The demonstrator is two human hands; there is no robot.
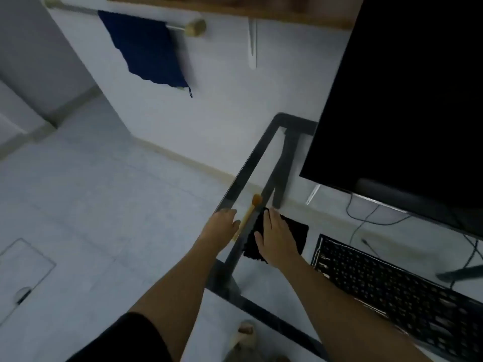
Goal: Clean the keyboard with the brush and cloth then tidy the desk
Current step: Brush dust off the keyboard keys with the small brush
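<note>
Brush (pixel 251 211) handle behind left hand (pixel 222 226) — keyboard (pixel 397 293) edge-cropped, blurred

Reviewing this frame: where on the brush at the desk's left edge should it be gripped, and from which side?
Probably the thin wooden handle, near its middle. The brush lies along the glass desk's left rim, bristle head pointing away, black cloth close on its right. The left hand already sits at the open left side, so pinching from there looks clearest.
</note>
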